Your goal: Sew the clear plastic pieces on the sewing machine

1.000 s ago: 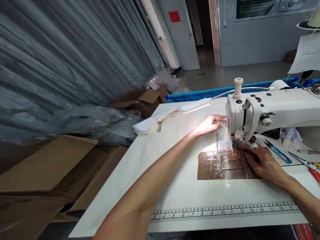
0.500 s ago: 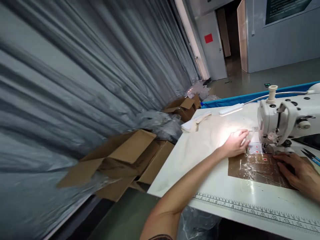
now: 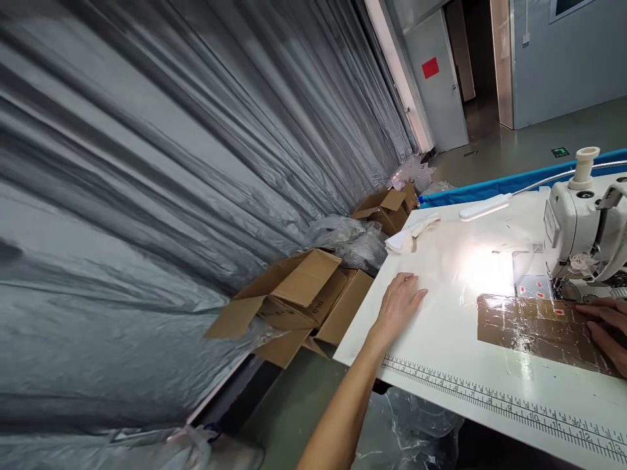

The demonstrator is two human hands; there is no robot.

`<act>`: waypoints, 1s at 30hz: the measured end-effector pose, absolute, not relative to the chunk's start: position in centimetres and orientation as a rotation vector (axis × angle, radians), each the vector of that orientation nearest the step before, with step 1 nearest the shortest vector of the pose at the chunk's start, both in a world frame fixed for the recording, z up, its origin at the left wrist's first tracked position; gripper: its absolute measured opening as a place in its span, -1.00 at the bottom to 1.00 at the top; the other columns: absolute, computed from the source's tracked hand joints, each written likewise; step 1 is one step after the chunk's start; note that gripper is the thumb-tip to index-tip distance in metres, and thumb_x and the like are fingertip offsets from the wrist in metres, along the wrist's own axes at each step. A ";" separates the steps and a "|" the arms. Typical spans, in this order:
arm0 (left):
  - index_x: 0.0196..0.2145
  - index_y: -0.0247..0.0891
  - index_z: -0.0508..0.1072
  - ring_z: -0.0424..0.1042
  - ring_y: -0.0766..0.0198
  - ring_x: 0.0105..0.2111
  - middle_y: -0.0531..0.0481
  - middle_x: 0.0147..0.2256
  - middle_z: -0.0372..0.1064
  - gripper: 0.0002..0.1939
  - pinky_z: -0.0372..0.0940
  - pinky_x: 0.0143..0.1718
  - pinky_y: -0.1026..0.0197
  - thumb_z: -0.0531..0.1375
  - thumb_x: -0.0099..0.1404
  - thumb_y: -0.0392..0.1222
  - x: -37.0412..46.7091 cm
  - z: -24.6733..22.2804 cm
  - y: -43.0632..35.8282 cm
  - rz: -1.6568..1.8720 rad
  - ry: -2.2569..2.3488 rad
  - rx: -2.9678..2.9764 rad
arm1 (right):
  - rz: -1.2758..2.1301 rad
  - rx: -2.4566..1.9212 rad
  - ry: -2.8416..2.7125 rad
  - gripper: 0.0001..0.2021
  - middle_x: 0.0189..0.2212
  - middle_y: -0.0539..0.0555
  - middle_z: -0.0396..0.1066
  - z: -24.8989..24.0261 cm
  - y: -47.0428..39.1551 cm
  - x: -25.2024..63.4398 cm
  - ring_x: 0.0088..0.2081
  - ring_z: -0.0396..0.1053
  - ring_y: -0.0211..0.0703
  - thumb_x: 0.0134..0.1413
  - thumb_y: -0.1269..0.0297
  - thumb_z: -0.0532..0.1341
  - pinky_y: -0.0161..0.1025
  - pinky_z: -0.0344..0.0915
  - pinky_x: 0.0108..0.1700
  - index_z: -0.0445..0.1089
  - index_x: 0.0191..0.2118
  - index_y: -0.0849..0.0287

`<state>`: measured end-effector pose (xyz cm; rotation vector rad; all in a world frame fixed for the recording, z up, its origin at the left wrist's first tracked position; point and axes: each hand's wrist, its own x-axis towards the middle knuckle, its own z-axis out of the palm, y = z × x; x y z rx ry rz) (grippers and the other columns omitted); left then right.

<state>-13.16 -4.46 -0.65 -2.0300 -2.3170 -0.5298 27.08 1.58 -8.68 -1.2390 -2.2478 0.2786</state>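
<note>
My left hand lies on the left part of the white sewing table, palm down, its thumb apart from the fingers and nothing visible in it. At the right edge of the view, my right hand is partly cut off. Its outstretched fingers rest at the right end of a brown sheet under shiny clear tape, near the needle area of a white sewing machine. Small red marks dot the metal plate and the sheet's upper edge.
A folded cream cloth lies at the table's far left corner. Behind it is a white lamp on a bendable stem. A printed ruler runs along the front edge. Open cardboard boxes and clear plastic bags stand left of the table.
My left hand has moved left from beside the needle plate to the table's left side. My right hand stays by the brown sheet. The view has turned left, shifting the machine rightward.
</note>
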 end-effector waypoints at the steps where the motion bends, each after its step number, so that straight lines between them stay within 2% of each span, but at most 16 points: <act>1: -0.15 -0.28 0.50 0.45 0.08 -0.06 -0.14 -0.07 0.43 -0.81 0.34 0.05 0.00 0.14 0.34 -0.20 -13.6 -0.9 -4.5 -0.561 -2.327 -2.021 | 0.298 -1.244 -2.248 -0.64 -0.08 0.22 0.42 -8.8 1.6 27.1 -0.18 0.48 0.10 0.29 0.06 -0.01 0.03 0.44 -0.15 0.41 0.03 -0.01; 3: -0.19 -0.26 0.51 0.46 0.12 -0.09 -0.11 -0.10 0.43 -0.83 0.35 0.02 0.04 0.13 0.35 -0.22 -14.2 -1.1 -4.5 -0.599 -2.324 -1.985 | 0.308 -1.242 -2.242 -0.64 -0.07 0.21 0.42 -9.0 1.6 27.2 -0.15 0.47 0.11 0.29 0.06 -0.01 0.05 0.43 -0.13 0.40 0.04 -0.03; 6: -0.08 -0.28 0.47 0.44 0.05 -0.05 -0.18 -0.04 0.38 -0.73 0.35 0.00 -0.01 0.23 0.27 -0.17 -15.2 -1.3 -4.5 -0.687 -2.347 -1.864 | 0.304 -1.228 -2.228 -0.64 -0.06 0.20 0.41 -9.1 1.7 27.3 -0.13 0.46 0.12 0.28 0.06 0.00 0.07 0.42 -0.08 0.39 0.07 -0.04; 8: -0.17 -0.30 0.49 0.46 0.04 -0.14 -0.18 -0.13 0.41 -0.76 0.38 -0.08 0.00 0.27 0.21 -0.17 -15.8 -1.4 -4.4 -0.735 -2.375 -1.808 | 0.338 -1.239 -2.226 -0.64 -0.06 0.21 0.41 -9.0 1.7 27.2 -0.15 0.47 0.10 0.27 0.07 0.02 0.04 0.42 -0.10 0.41 0.06 -0.04; 10: -0.34 -0.29 0.51 0.48 0.10 -0.23 -0.12 -0.25 0.44 -0.88 0.39 -0.17 0.06 0.24 0.22 -0.18 -16.3 -1.4 -4.4 -0.779 -2.386 -1.797 | 0.382 -1.250 -2.218 -0.65 -0.08 0.23 0.42 -8.7 1.7 27.1 -0.21 0.49 0.08 0.26 0.07 0.03 0.01 0.44 -0.18 0.44 0.02 -0.03; 11: -0.39 -0.28 0.50 0.47 0.12 -0.25 -0.11 -0.28 0.44 -0.86 0.39 -0.21 0.10 0.21 0.25 -0.17 -16.4 -1.2 -4.4 -0.807 -2.380 -1.801 | 0.394 -1.251 -2.209 -0.65 -0.10 0.24 0.43 -8.6 1.6 26.9 -0.26 0.49 0.07 0.25 0.06 0.03 0.00 0.45 -0.22 0.46 -0.01 -0.02; 14: -0.39 -0.26 0.52 0.46 0.19 -0.26 -0.10 -0.26 0.46 -0.75 0.35 -0.29 0.20 0.13 0.31 -0.09 -16.0 -0.4 -4.6 -0.912 -2.335 -1.833 | 0.375 -1.241 -2.167 -0.63 -0.16 0.25 0.44 -7.8 1.4 26.3 -0.36 0.49 0.03 0.22 0.04 0.01 -0.02 0.46 -0.30 0.50 -0.10 0.03; 17: -0.38 -0.26 0.53 0.44 0.24 -0.31 -0.08 -0.28 0.47 -0.65 0.29 -0.38 0.26 0.06 0.38 -0.02 -14.2 0.8 -4.6 -0.994 -2.278 -1.942 | 0.343 -1.229 -2.175 -0.62 -0.21 0.26 0.45 -6.7 1.2 25.8 -0.38 0.49 0.02 0.20 0.06 -0.01 -0.03 0.48 -0.32 0.51 -0.17 0.07; 21: -0.42 -0.28 0.50 0.43 0.26 -0.36 -0.07 -0.33 0.46 -0.60 0.29 -0.39 0.27 0.04 0.41 0.00 -9.5 1.8 -4.3 -1.135 -2.180 -2.226 | 0.375 -1.191 -2.242 -0.60 -0.19 0.27 0.46 -5.2 0.8 25.8 -0.33 0.51 0.03 0.21 0.09 -0.01 -0.04 0.50 -0.29 0.51 -0.11 0.13; 25: -0.37 -0.27 0.53 0.47 0.25 -0.35 -0.07 -0.32 0.50 -0.63 0.35 -0.36 0.24 0.04 0.44 -0.04 -3.9 1.8 -4.1 -1.171 -1.991 -2.741 | 0.449 -1.194 -2.250 -0.61 -0.13 0.26 0.42 -4.8 0.6 25.8 -0.24 0.50 0.04 0.25 0.15 -0.02 -0.02 0.50 -0.19 0.47 -0.05 0.16; 28: -0.18 -0.22 0.55 0.51 0.21 -0.23 -0.11 -0.15 0.52 -0.70 0.41 -0.31 0.22 0.06 0.44 -0.07 -1.4 1.8 -3.7 -1.027 -1.806 -3.012 | 0.442 -1.161 -2.216 -0.64 -0.12 0.24 0.41 -4.8 0.5 25.6 -0.20 0.48 0.03 0.25 0.16 0.00 0.04 0.46 -0.07 0.46 -0.04 0.16; 30: -0.10 -0.20 0.54 0.52 0.20 -0.19 -0.12 -0.06 0.50 -0.74 0.44 -0.29 0.21 0.09 0.42 -0.10 -1.0 1.6 -2.8 -1.018 -1.787 -2.985 | 0.461 -1.152 -2.224 -0.65 -0.12 0.21 0.40 -4.6 0.4 25.5 -0.18 0.46 -0.01 0.28 0.21 -0.01 0.02 0.44 -0.03 0.46 -0.03 0.14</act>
